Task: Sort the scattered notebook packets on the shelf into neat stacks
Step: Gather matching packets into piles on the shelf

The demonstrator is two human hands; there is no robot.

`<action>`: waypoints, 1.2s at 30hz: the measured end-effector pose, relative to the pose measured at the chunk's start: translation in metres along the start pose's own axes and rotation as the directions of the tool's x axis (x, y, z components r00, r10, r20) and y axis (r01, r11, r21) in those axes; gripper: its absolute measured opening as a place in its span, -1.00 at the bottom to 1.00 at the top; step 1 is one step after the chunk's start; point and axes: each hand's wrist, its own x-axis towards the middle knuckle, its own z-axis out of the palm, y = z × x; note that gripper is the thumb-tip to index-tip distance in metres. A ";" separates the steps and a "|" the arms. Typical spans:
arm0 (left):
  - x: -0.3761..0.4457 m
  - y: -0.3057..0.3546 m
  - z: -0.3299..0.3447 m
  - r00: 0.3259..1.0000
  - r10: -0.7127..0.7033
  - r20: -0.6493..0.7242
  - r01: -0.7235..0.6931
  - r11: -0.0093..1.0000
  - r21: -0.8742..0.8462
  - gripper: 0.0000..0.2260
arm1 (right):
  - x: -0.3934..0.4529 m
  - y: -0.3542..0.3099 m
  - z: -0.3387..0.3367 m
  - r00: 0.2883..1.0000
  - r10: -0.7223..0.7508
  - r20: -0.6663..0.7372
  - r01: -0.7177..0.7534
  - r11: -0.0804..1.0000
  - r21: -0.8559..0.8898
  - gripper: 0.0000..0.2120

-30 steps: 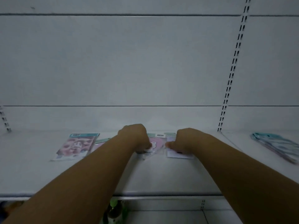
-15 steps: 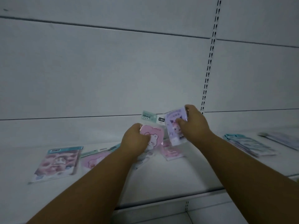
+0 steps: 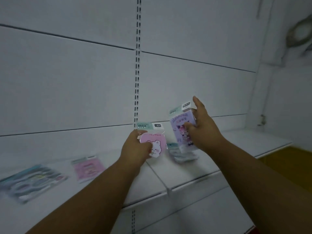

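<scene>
My left hand [image 3: 135, 147] grips a pink heart-shaped notebook packet [image 3: 154, 144] with a white bear on it, held upright above the white shelf [image 3: 185, 176]. My right hand [image 3: 202, 127] holds a lilac notebook packet [image 3: 180, 130] with a dark cartoon figure, raised higher and to the right. Below the lilac packet lies a small stack of teal packets [image 3: 182, 155] on the shelf. A pink packet [image 3: 87, 168] and a blurred teal packet [image 3: 32, 181] lie flat further left.
A slotted upright [image 3: 137, 65] runs down the white back panel. The shelf's front edge [image 3: 168, 191] has a seam between two boards. A yellowish floor [image 3: 290, 164] shows at the right past the shelf end. A lower shelf sits beneath.
Both hands lifted their packets off the shelf and carried them rightward; the lilac packet rose higher. The view swung right, so the flat packets now sit at the far left.
</scene>
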 end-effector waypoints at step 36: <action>0.126 -0.042 0.303 0.963 -0.163 -0.214 0.168 0.986 0.002 -0.83 | 0.186 0.329 -0.061 0.798 0.167 0.580 0.095 0.914 -0.394 -0.45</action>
